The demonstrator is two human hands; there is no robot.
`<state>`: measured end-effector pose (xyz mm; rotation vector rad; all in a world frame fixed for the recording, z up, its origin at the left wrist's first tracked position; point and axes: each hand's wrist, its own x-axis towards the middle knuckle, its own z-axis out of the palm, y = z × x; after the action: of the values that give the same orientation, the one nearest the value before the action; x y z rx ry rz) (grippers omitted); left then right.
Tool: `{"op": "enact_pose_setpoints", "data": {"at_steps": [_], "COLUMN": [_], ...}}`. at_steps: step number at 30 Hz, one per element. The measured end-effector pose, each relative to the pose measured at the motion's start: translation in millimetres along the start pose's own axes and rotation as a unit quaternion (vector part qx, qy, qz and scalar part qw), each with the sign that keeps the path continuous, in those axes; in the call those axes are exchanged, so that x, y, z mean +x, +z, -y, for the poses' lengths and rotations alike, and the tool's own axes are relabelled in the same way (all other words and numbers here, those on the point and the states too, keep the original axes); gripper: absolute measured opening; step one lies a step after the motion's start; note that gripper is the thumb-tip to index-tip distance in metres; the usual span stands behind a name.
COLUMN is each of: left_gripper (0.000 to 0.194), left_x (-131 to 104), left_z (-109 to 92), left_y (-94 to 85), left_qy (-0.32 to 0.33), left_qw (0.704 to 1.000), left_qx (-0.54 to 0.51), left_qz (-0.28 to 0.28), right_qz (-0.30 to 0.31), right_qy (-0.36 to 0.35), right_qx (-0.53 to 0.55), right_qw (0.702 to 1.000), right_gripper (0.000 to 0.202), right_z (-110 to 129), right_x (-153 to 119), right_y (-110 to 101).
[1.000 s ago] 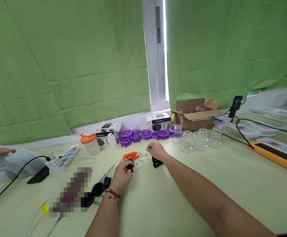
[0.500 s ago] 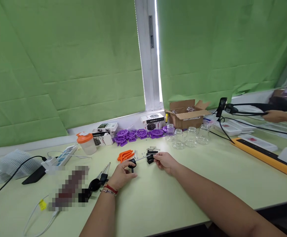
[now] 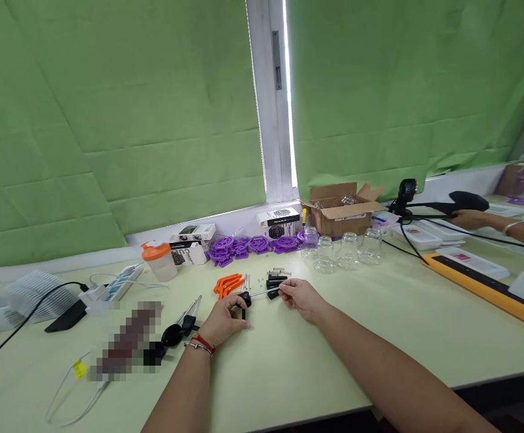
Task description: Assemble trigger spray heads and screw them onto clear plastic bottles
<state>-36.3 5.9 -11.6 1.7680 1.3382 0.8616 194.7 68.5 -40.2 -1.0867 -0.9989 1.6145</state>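
My left hand [image 3: 222,320] is closed on a black plastic piece [image 3: 245,298] with a rounded head and a short stem pointing down. A thin metal rod [image 3: 260,293] reaches from this piece toward my right hand [image 3: 302,299], whose fingertips pinch its far end. What else those fingertips may hold is too small to make out. Just behind my right fingers lie several black tubular pieces [image 3: 275,280] and some coil springs [image 3: 280,270]. Beyond my left hand are orange plastic parts [image 3: 226,285] and small metal pins [image 3: 248,281].
Similar black pieces with rods [image 3: 172,335] lie left of my left wrist. Purple parts [image 3: 258,244], glass jars [image 3: 349,251] and an open carton [image 3: 347,224] line the back. An orange-lidded cup [image 3: 159,260] stands left. At right, another person's hand [image 3: 467,219] is beside a yellow-black bar [image 3: 473,285].
My hands keep the same grip, with the black piece shifted slightly right. The other person's hand has moved left and down, and the dark object near it sits lower.
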Motion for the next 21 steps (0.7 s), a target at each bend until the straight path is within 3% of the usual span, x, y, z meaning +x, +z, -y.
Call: {"op": "enact_pose_setpoints", "data": {"at_steps": [21], "left_gripper": [0.034], "left_x": [-2.2], "left_z": [-9.2], "left_y": [0.5], "left_qy": [-0.014], "left_qw": [0.999], "left_qx": [0.013], "left_qz": [-0.028], "right_qz": [0.008], "right_qy": [-0.010], "right_qx": [0.027], "right_qw": [1.000], "right_gripper": [0.010], "right_z": [-0.6], "right_x": [0.8], "right_y": [-0.4]}}
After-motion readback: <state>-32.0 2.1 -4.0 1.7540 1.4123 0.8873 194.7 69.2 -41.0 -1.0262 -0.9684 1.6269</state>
